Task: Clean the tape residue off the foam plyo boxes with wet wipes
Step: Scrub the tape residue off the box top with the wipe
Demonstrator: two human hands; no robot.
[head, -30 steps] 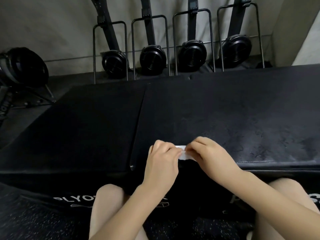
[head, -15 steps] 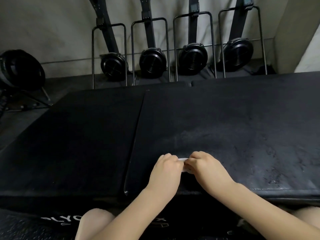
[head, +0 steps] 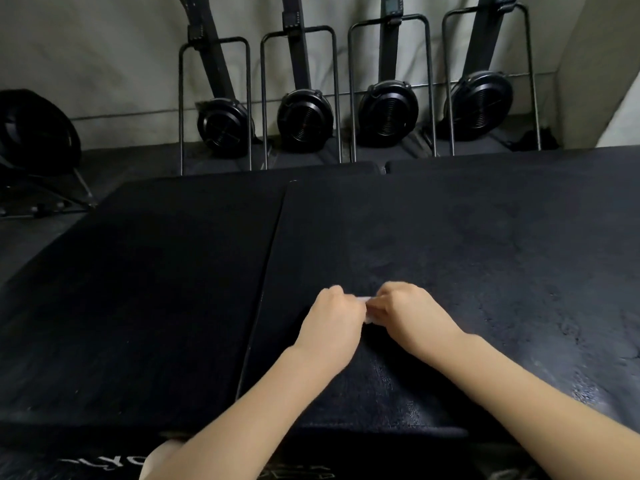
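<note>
On the near part of the right-hand black foam plyo box (head: 467, 244), the left hand (head: 330, 327) and right hand (head: 408, 315) meet with fingers curled, pinching a small white wet wipe (head: 367, 308) between them. Beside it on the left, touching along a seam, lies a second black box (head: 156, 271). White lettering on its near front face is cut off by the frame edge and cannot be read; four black rowing machines (head: 304, 119) stand upright along the far wall.

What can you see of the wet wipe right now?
Only a small part of the wet wipe shows: a white, thin, crumpled sliver between the two hands, most of it hidden by fingers. The left hand and the right hand both pinch it with curled fingers, knuckles nearly meeting. It sits low over the top of the right-hand foam plyo box, near the seam with the neighbouring box; whether it touches the surface cannot be told.
</note>
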